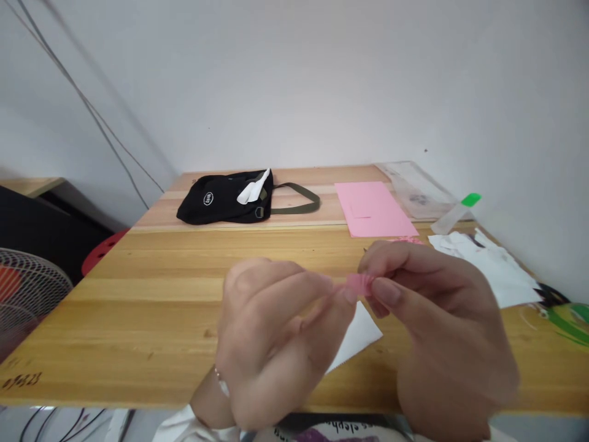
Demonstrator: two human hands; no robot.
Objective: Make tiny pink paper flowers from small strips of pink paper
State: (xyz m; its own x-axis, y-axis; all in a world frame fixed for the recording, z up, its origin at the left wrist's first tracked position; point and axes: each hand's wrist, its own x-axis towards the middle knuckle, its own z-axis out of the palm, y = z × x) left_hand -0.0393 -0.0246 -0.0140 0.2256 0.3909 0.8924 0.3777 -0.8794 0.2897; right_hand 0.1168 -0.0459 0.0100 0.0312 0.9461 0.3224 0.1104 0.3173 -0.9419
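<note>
Between my two hands, above the front of the wooden table, is a small rolled piece of pink paper [359, 285] with fine lines across it. My left hand [280, 337] pinches its left end between thumb and forefinger. From the other side, my right hand [442, 319] grips the right end with thumb and fingertips. A sheet of white paper [359, 336] lies on the table beneath, partly covered by my left hand. Just beyond my right hand are small pink paper scraps [407, 240].
Pink sheets [377, 215] lie farther back beside a clear plastic sleeve [418, 190]. A black bag [221, 199] with a strap rests at the back left. On the right are a green-capped glue bottle [455, 213], crumpled white paper [483, 264] and black-handled scissors [551, 296]. A fan [30, 294] stands left.
</note>
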